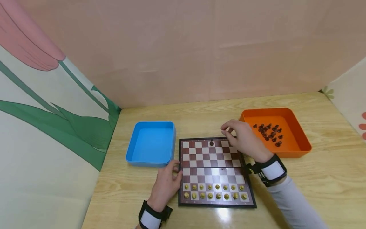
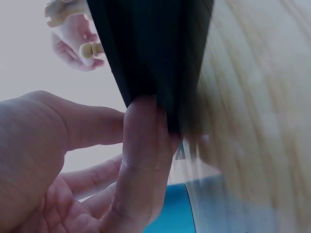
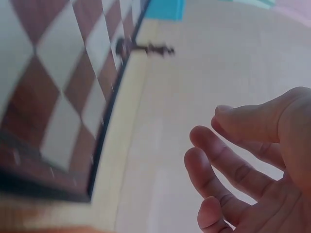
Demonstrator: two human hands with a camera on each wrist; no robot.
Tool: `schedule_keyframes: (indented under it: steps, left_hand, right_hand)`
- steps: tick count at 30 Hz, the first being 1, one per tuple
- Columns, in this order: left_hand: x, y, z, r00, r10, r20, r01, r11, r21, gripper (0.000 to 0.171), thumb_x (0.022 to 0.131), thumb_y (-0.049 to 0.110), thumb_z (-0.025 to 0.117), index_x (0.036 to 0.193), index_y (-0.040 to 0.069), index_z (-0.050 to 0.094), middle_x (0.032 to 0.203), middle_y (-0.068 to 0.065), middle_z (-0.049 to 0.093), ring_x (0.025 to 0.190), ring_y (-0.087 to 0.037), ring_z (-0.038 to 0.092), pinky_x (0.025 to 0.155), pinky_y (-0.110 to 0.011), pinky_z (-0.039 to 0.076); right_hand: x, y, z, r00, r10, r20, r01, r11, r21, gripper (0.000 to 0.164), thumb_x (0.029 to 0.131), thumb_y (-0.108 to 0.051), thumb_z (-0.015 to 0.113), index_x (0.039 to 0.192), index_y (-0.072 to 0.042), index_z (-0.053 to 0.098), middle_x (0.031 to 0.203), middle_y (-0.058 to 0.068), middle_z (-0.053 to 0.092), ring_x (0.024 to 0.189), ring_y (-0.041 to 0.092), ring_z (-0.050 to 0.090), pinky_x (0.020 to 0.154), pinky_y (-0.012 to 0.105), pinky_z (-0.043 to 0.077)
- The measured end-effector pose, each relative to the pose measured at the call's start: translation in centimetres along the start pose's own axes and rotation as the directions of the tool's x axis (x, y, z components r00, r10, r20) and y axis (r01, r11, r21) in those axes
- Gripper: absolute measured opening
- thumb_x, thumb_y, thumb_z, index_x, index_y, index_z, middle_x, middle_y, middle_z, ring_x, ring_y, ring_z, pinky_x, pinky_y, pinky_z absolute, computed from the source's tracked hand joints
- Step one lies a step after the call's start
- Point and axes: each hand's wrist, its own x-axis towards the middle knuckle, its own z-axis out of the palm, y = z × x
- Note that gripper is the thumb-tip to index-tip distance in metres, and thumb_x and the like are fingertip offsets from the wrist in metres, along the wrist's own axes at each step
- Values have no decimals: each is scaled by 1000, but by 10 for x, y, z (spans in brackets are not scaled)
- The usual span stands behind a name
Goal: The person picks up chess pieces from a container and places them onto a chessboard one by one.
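A brown-and-white chessboard [image 1: 204, 156] lies on the table. Near its back edge one dark chess piece, apparently a king [image 1: 211, 142], stands upright; it also shows as a dark piece [image 3: 150, 49] in the right wrist view. Two rows of yellowish chess pieces [image 1: 218, 196] line the front side. At the board's left edge my left hand [image 1: 164, 186] rests its fingertips; the fingers [image 2: 141, 145] touch the black side. My right hand [image 1: 244, 136] hovers over the back right corner, fingers loosely bent, with nothing visible between thumb and fingertips.
An orange tray [image 1: 295, 127] holding many dark chess pieces [image 1: 273, 135] stands right of the board, partly behind my right hand. A blue tray [image 1: 151, 143] sits at the left. A small dark thing [image 1: 224, 169] lies near the board's middle seam. Cloth-covered walls bound the table.
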Motion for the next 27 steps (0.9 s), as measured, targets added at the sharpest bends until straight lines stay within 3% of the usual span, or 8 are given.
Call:
schedule_keyframes:
  steps: [9, 15, 21, 27]
  left_hand:
    - [1, -2, 2, 1000, 4, -5, -4, 1000, -16, 36, 101, 8, 72, 135, 1, 63, 107, -16, 77, 73, -10, 76, 58, -19, 59]
    - [1, -2, 1, 1000, 11, -11, -11, 1000, -2, 36, 101, 8, 73, 135, 1, 63, 105, -15, 78, 75, -11, 77, 60, -20, 60]
    - [2, 0, 1, 999, -37, 12, 37, 999, 15, 38, 101, 11, 74, 136, 0, 63, 106, -14, 77, 80, -16, 78, 63, -24, 63]
    - [4, 0, 0, 997, -73, 30, 71, 995, 74, 34, 102, 17, 73, 130, -3, 68, 94, -5, 75, 75, -9, 71, 60, -22, 59]
  right_hand:
    - [-9, 24, -34, 993, 54, -102, -58, 998, -34, 15, 101, -11, 75, 114, -4, 75, 102, 11, 71, 85, 26, 63, 61, 27, 48]
    - [-12, 37, -47, 985, 128, -114, -133, 990, -42, 17, 101, -10, 74, 116, -3, 75, 111, 17, 72, 84, 30, 65, 58, 25, 50]
    - [-17, 55, -57, 976, 142, -162, -156, 985, -77, 18, 99, -7, 75, 115, 1, 75, 114, 22, 70, 75, 30, 68, 53, 25, 49]
    - [-22, 68, -66, 958, 259, -123, -269, 960, -79, 24, 102, -9, 71, 121, 6, 71, 119, 30, 64, 71, 30, 67, 48, 28, 47]
